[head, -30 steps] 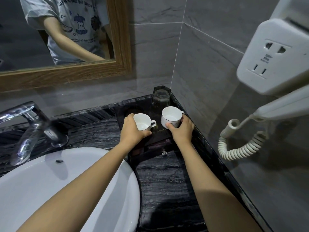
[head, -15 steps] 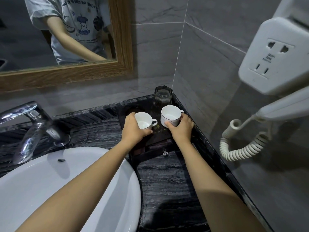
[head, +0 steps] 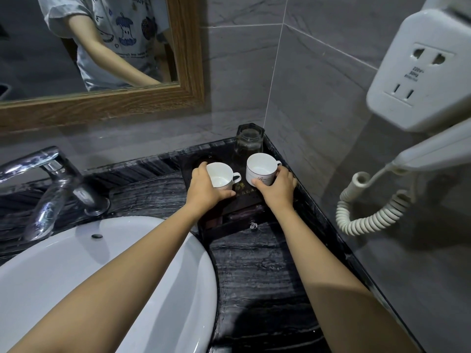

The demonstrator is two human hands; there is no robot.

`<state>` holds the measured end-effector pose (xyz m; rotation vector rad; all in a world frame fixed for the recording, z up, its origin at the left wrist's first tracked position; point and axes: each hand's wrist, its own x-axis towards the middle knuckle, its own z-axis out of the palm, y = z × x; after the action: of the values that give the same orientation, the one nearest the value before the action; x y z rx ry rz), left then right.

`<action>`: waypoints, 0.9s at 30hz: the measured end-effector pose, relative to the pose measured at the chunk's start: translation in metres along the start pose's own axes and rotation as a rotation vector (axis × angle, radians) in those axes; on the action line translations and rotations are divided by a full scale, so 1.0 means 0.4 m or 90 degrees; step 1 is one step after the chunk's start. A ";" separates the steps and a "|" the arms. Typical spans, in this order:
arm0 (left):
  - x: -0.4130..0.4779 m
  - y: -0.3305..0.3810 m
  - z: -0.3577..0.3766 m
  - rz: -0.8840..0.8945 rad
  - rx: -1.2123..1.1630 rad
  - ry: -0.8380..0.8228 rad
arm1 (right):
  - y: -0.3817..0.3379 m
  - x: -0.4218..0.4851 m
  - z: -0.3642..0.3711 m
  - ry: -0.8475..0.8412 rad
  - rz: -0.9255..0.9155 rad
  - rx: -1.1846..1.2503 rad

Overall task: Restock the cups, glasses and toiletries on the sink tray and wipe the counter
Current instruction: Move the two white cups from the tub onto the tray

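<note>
Two white cups stand upright on a dark tray box (head: 244,200) in the counter's far right corner. My left hand (head: 204,191) wraps the left cup (head: 220,174), whose handle points right. The right cup (head: 260,168) is gripped by my right hand (head: 276,188); its handle points right, toward the wall. Behind the right cup stands a clear glass (head: 248,140) in the tray's back corner. A dark round recess lies behind the left cup. The tray's front holds a small drawer with a crystal knob (head: 253,225).
A white basin (head: 76,271) fills the lower left, with a chrome faucet (head: 51,184) behind it. Dark marble counter (head: 254,271) runs in front of the tray. A wall hair dryer with socket (head: 423,72) and coiled cord (head: 367,212) hangs at right. A wood-framed mirror (head: 114,105) is above.
Both hands stay wrapped around their cups in nearly the same spots; only the view has shifted a little.
</note>
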<state>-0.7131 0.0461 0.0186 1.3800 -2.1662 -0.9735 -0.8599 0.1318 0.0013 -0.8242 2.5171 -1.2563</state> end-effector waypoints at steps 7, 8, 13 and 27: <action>-0.021 -0.018 -0.024 0.001 -0.016 0.007 | 0.008 -0.043 -0.033 -0.015 0.006 -0.037; -0.025 -0.024 -0.033 -0.001 -0.005 0.011 | 0.009 -0.053 -0.038 -0.025 0.008 -0.052; -0.063 -0.068 -0.101 0.023 0.149 -0.025 | 0.000 -0.100 -0.058 -0.113 -0.010 -0.151; -0.214 -0.205 -0.246 -0.065 0.261 -0.157 | -0.102 -0.272 -0.042 -0.331 -0.059 -0.378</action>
<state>-0.5608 0.0667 0.0290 1.6385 -2.6122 -0.7983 -0.7617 0.1853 0.0374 -1.2058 2.4203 -0.2219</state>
